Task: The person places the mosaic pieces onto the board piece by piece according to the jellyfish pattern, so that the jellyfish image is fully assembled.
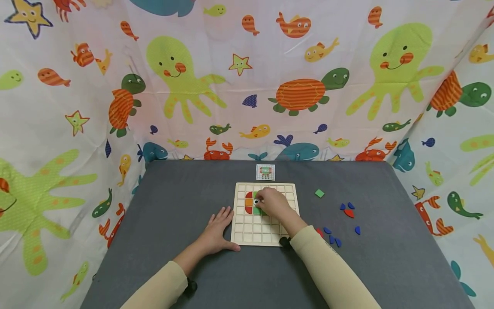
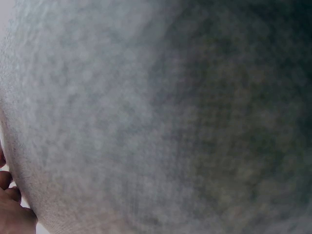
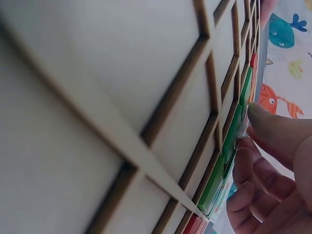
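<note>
A pale wooden grid board (image 1: 247, 238) lies flat on the grey table. On it, red and orange tiles (image 1: 248, 202) adjoin green tiles (image 1: 257, 211). My right hand (image 1: 274, 203) is over the board, thumb and curled fingers pinching a small white tile with a black eye (image 1: 256, 201) beside the green ones. In the right wrist view the thumb and fingers (image 3: 268, 165) meet close to the green tiles, hiding most of that tile. My left hand (image 1: 217, 231) has its fingers spread and rests along the board's left edge. Blurred grey fills most of the left wrist view.
A small picture card (image 1: 265, 172) lies behind the board. To its right are a loose green tile (image 1: 319, 193), several blue pieces (image 1: 357, 230) and a red piece (image 1: 349, 213). Some pieces lie close to the right forearm. A sea-animal curtain (image 1: 231, 107) surrounds the table.
</note>
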Demonstrator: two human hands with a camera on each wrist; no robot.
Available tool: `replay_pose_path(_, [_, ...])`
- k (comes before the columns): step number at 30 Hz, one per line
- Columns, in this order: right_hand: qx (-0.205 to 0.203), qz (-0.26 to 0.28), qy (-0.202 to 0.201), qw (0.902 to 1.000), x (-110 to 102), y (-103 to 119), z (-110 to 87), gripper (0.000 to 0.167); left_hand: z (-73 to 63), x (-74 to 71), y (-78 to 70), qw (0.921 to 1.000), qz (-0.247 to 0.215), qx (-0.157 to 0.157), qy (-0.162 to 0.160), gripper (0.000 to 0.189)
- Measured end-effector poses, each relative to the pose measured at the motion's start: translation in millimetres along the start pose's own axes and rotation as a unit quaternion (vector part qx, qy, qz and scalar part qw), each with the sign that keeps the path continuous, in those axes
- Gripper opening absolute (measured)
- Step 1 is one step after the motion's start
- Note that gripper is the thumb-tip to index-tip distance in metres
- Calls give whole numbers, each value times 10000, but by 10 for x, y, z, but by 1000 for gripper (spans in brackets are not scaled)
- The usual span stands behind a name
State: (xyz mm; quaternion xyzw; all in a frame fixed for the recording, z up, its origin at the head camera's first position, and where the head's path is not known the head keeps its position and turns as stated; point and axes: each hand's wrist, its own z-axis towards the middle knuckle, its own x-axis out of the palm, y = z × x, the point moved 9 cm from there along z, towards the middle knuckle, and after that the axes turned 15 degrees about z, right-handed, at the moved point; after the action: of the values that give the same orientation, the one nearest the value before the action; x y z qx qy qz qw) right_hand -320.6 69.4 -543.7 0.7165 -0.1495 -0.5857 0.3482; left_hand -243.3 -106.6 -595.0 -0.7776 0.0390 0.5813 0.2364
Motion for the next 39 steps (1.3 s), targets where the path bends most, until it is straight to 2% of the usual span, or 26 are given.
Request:
replay_pose_path(9, [6,131,-64,9999,-88,-15,-44,26,-12,-12,-8,10000,-49,-29,-9,125])
replay_pose_path(21, [-159,327,-398,9985,-434,-111,-276,26,-27,-27,3,10000,-29,-61,-35,127])
replay_pose_path(27, [-6,506,-591,9970,-651,-367,-385,27,-26,-30,7,10000,-13,-39,-63,127])
replay_pose_path(39, [458,453,-974,9932,-1054,-993,-590,32,-17,-26,-25,10000,50,-3,-35,127])
